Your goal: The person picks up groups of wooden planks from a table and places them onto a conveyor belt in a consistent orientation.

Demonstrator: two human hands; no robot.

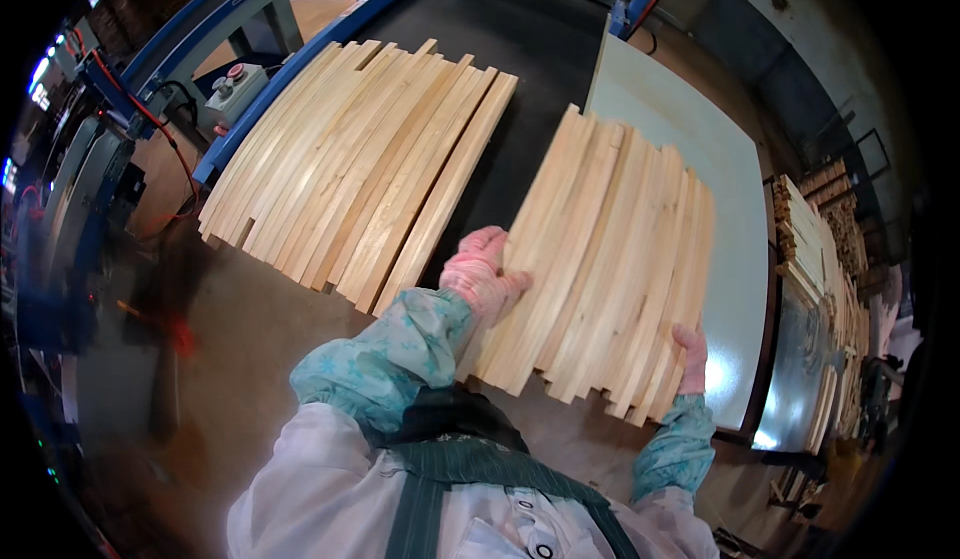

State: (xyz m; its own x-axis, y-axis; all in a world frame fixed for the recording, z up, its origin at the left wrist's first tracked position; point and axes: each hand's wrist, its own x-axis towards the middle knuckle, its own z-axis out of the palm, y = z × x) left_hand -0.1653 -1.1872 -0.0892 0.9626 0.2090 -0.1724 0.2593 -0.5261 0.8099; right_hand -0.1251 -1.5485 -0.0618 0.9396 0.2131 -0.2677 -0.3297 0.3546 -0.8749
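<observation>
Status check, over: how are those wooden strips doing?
Left fingers, right fingers on opposite sides of one batch of wooden strips. Second batch lying left, on black surface. Obstructions beneath held strips: can't tell.

Left: blue machine frame (195,21), pale control box (230,101) with red button (236,72), red cable (118,79) hanging nearby. Below, brownish floor (255,309), blurred red glow (181,337). Far right: stacked timber (808,224). Upper right, dull wall (815,49).

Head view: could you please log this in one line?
left hand: slats, left side; right hand: slats, right side; other slats: on black surface
</observation>
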